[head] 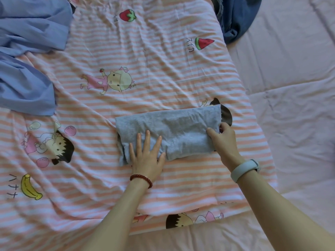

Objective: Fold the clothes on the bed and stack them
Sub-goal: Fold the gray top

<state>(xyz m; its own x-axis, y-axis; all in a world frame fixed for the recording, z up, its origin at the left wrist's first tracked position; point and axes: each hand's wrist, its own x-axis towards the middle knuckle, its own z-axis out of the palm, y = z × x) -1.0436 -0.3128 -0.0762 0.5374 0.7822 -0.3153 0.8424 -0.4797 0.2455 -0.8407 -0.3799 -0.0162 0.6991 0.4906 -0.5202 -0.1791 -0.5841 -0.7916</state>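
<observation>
Two bare forearms are reaching in from the near edge over a bed [290, 73] covered by a pink-and-white striped sheet [163, 73] printed with cartoon children and fruit. The left wrist is wearing a red bead bracelet [141, 179], and the right wrist is wearing a pale blue band [244, 169].

The left hand [146, 156] is lying flat with its fingers straight and spread, pressing down on the near left part of a grey garment [172, 129]. The right hand [223, 140] is gripping the garment's right end, its thumb lying on top of the cloth and its fingers curling around the edge. The two hands are sitting well apart, one toward each end of the cloth.

The grey garment is lying on the striped sheet as a folded, wide rectangular bundle, right of centre, partly covering one of the printed figures.

Farther back on the left, a loose blue garment [27, 57] is sprawling unfolded across the sheet. At the far right corner, a dark blue garment [235, 17] is lying crumpled where the striped sheet meets the plain pink quilted bedding.
</observation>
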